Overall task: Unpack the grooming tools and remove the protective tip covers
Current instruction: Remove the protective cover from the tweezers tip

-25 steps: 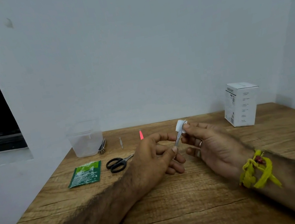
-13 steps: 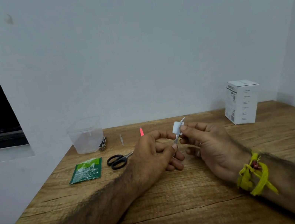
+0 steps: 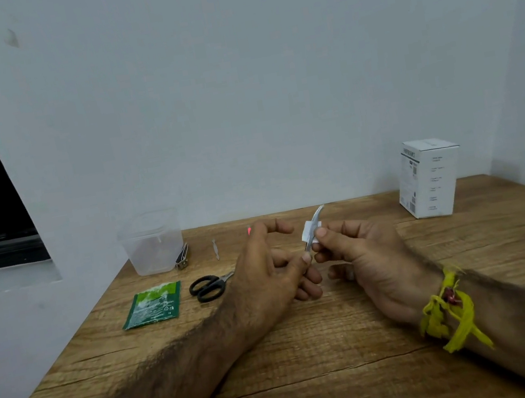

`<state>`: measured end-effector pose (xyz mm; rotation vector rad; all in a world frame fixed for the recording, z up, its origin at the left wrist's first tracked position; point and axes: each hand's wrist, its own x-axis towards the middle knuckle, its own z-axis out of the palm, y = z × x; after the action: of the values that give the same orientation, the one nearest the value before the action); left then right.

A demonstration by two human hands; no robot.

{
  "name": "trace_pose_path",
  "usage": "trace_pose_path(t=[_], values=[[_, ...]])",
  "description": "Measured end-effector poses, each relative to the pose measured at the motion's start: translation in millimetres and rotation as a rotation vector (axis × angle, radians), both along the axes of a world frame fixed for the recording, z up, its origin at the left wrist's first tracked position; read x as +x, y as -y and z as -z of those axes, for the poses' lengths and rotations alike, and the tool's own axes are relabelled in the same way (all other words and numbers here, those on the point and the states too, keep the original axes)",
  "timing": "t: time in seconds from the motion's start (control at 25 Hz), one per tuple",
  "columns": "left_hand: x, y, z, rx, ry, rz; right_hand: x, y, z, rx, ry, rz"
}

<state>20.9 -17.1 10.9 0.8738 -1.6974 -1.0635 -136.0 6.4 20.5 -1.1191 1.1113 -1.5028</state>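
**Both hands on a slim metal tool over the table centre**

Left hand holds the lower end of a thin curved metal tool between thumb and curled middle fingers; index finger is lifted and bent above, touching nothing. Right hand pinches the tool's mid-shaft with thumb and forefinger, right at a small white wrapper that sits around or against the shaft; can't tell which. Tool tip points up and away, bare and slightly curved. Tool is held just above the wooden table, in the middle, between the two hands.

Right wrist has a yellow thread band.

On the table, left side: green sachet lying flat near the edge, black-handled scissors just right of it, blades partly hidden behind the left hand. Further back: clear plastic tub near the wall, nail clipper leaning against its right side, a small thin metal pick lying apart to the right, and a red item mostly hidden behind the left hand. White printed box stands upright at the back right, well apart from the hands.
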Motion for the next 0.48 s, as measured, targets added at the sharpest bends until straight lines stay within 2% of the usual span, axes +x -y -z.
trace_pose_path(t=[0.32, 0.48], values=[[-1.0, -2.8, -1.1, -0.032, -0.011, -0.008, 5.5, -0.9, 1.8, -0.002, -0.042, 0.003], [-2.8, -5.5, -4.3, -0.015, -0.013, 0.017, 2.2, -0.3, -3.7, 0.015, 0.081, -0.012]])
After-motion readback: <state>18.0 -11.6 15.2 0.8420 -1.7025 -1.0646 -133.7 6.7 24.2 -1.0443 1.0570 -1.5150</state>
